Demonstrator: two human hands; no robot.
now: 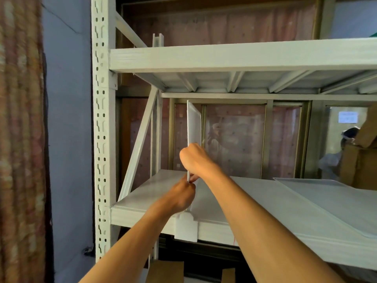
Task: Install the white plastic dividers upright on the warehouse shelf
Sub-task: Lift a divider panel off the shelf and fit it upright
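Note:
A white plastic divider point(193, 123) stands upright, edge-on to me, on the left part of the white metal shelf point(255, 201). My right hand point(195, 158) grips its front edge at mid height. My left hand point(181, 196) pinches the same edge lower down, just above the shelf. A white plastic clip point(186, 227) sits over the shelf's front beam right below the divider. A flat stack of more white divider sheets point(334, 203) lies on the shelf at the right.
The upper shelf deck point(244, 58) hangs close above the divider's top. A perforated upright post point(101, 129) and a diagonal brace point(138, 148) stand at the left. Cardboard boxes point(359, 160) and a person point(336, 154) are behind at the right. Cardboard point(165, 271) lies below.

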